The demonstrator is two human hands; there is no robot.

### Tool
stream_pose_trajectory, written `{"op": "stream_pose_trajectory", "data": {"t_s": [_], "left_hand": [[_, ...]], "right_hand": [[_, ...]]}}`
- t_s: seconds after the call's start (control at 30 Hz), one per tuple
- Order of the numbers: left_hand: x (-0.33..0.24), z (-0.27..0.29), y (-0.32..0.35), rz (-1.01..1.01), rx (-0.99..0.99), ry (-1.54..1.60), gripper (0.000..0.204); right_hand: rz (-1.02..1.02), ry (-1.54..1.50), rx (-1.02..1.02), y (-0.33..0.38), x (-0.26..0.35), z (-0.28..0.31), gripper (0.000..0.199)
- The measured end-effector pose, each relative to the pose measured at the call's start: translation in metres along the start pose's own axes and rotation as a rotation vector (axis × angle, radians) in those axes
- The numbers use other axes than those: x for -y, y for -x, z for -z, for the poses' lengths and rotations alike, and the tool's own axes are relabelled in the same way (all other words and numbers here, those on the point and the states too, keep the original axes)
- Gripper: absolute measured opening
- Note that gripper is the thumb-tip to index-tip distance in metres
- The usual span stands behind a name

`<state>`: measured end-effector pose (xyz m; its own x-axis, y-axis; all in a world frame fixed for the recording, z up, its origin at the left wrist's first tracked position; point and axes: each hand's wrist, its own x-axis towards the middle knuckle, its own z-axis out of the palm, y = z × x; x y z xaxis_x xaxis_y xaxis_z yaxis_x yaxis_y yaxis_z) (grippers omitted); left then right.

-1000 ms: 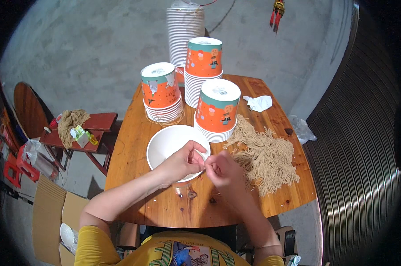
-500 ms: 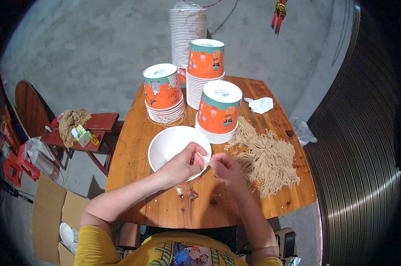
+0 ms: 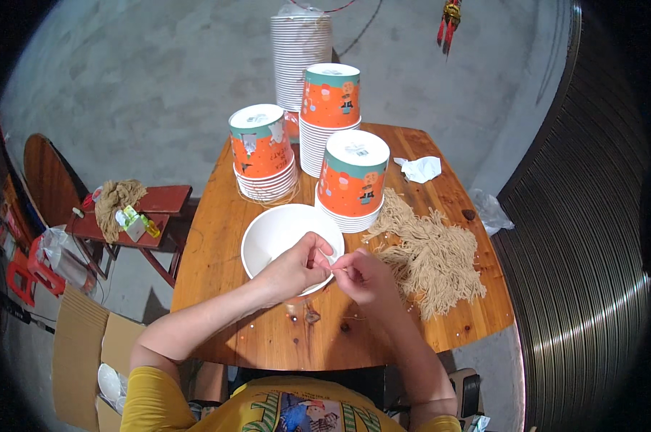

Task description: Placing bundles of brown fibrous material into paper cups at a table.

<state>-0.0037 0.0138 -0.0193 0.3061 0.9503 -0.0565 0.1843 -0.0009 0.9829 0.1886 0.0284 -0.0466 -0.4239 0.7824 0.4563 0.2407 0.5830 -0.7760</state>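
Observation:
My left hand (image 3: 302, 265) is over the right side of a white paper bucket (image 3: 257, 248), which shows its bare inside. Its thumb and fingers are pinched together by the bucket's rim. My right hand (image 3: 363, 277) meets it there, fingers also closed in a pinch. Something small and thin, perhaps a strand, passes between the fingertips, too fine to name. To the right of my hands lies a heap of tan yarn strands (image 3: 440, 263). Orange and green paper buckets stand upside down in a front stack (image 3: 354, 176), a left stack (image 3: 260, 147) and a back stack (image 3: 330, 101).
A tall stack of white-rimmed buckets (image 3: 301, 61) rises at the table's far end. Crumpled white paper (image 3: 419, 169) lies at the back right. Thin tan strands loop around the left stack's base. A red bench (image 3: 149, 201) with more yarn (image 3: 116, 205) and an open carton (image 3: 77, 360) stand left.
My right hand has shifted slightly left, closer to the left fingertips. The left hand and the white bucket are nearly where they were; the whole view has moved a little.

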Motion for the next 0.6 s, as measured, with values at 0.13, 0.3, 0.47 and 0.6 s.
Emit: {"op": "stream_pose_trajectory", "data": {"t_s": [0.13, 0.3, 0.47, 0.6], "left_hand": [[-0.007, -0.002, 0.003, -0.03, 0.022, -0.12, 0.022], [0.0, -0.001, 0.002, -0.1, 0.007, -0.214, 0.02], [-0.021, -0.001, 0.02, -0.131, 0.079, -0.631, 0.025], [-0.011, -0.006, 0.034, -0.233, -0.032, -0.857, 0.03]], "right_hand": [[0.112, 0.287, -0.022, -0.002, 0.005, 0.007, 0.014], [0.077, 0.191, 0.006, -0.001, -0.003, 0.019, 0.016], [-0.053, 0.362, 0.275, -0.012, 0.011, 0.049, 0.016], [0.065, 0.459, 0.372, -0.017, 0.022, 0.072, 0.012]]}}
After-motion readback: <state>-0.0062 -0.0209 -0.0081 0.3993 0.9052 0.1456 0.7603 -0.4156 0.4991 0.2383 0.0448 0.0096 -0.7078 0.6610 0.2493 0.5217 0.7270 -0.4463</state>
